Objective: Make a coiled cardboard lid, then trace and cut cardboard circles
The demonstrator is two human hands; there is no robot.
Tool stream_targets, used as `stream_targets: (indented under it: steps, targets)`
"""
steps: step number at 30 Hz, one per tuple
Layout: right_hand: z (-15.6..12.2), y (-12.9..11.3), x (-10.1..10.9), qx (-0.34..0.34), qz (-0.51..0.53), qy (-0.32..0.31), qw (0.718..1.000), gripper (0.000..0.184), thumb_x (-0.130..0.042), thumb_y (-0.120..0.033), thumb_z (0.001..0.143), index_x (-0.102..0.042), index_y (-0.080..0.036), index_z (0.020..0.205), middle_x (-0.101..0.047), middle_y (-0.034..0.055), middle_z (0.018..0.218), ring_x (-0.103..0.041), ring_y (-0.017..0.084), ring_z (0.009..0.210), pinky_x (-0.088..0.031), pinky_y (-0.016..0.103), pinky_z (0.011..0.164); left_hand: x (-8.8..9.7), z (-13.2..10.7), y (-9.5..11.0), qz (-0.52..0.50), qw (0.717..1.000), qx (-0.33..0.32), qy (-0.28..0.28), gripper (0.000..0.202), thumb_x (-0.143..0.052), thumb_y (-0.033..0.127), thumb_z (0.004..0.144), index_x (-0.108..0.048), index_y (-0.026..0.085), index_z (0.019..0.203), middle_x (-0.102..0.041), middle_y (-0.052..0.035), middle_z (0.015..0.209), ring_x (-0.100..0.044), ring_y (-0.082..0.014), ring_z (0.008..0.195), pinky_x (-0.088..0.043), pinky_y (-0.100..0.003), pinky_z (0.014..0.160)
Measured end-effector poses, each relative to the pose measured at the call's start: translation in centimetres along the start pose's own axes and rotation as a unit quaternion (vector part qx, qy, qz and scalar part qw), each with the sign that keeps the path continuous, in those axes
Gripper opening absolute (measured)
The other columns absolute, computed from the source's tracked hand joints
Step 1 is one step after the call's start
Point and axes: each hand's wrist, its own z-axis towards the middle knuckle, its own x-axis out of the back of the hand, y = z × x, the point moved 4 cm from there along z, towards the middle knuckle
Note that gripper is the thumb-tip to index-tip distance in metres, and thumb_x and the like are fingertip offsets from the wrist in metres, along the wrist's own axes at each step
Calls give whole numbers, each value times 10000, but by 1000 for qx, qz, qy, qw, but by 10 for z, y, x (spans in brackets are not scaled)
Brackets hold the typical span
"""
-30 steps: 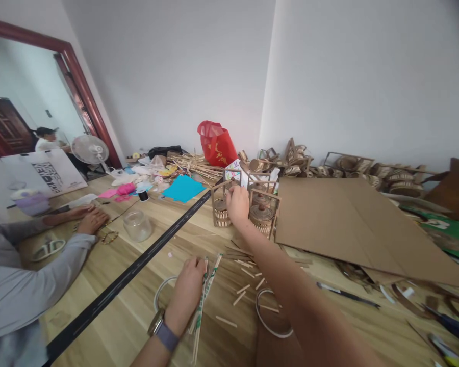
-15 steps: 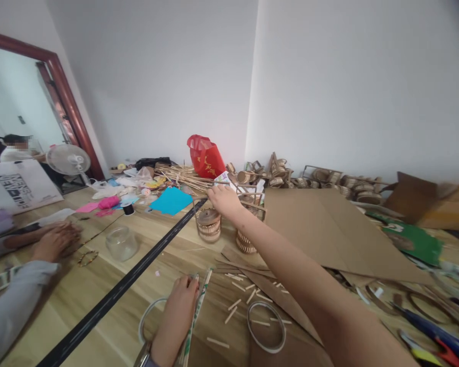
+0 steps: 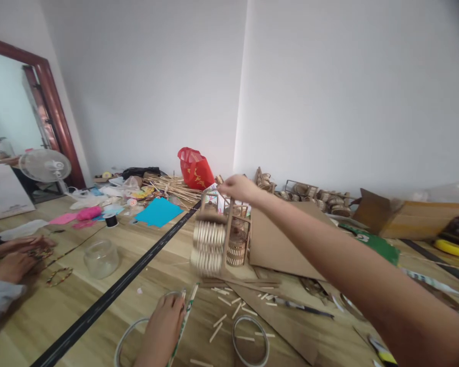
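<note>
My right hand (image 3: 237,187) reaches forward with its fingers closed on the tall handle of a small basket (image 3: 208,243) with rows of pale wooden sticks round its side. The basket hangs tilted and slightly blurred. Just right of it stands a similar handled basket (image 3: 236,248). Nearer to me, my left hand (image 3: 163,322) is low over the table, fingers curled; what they grip is hidden. A green-and-white strip (image 3: 185,320) lies along its right side, and a pale ring (image 3: 123,336) shows partly behind it. Another ring (image 3: 251,363) lies to the right among short sticks (image 3: 219,320).
Cardboard sheets (image 3: 283,239) lie at the right, with more baskets (image 3: 317,192) behind them. A glass jar (image 3: 101,259) stands left of a long black strip (image 3: 115,288). Another person's hands (image 3: 17,262) handle beads at far left. A red bag (image 3: 196,171) stands at the back.
My right hand has taken the basket by its handle; it is now raised and tipped towards me. My left hand stays low by the strip. The view has shifted right.
</note>
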Motion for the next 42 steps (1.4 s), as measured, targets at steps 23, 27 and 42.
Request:
stream_targets:
  steps: [23, 27, 42]
  targets:
    - [-313, 92, -86, 23, -47, -134, 990, 278, -450, -250, 972, -713, -236, 881, -739, 66, 940, -723, 213, 853, -551, 266, 754, 7, -13, 25, 100, 994, -41, -16, 357, -502, 137, 898, -674, 167, 1209, -669, -138, 1264, -587, -320, 1144, -443, -461, 999]
    - [-380, 98, -105, -70, -20, -170, 983, 339, -382, -295, 1010, -716, -236, 1010, -725, 97, 1101, -701, 252, 1001, -543, 337, 876, 11, -17, 29, 127, 990, -59, 3, 290, -543, 147, 928, -662, 142, 1193, -692, -131, 1175, -613, -296, 1093, -461, -465, 972]
    - [-364, 128, -110, -116, -87, -160, 976, 250, -478, -250, 1019, -702, -161, 1085, -696, 133, 1128, -659, 257, 1060, -505, 369, 942, 20, -39, 122, 71, 964, -257, -14, 199, -645, 325, 951, -669, 164, 1065, -650, -73, 1225, -594, -252, 1171, -499, -473, 995]
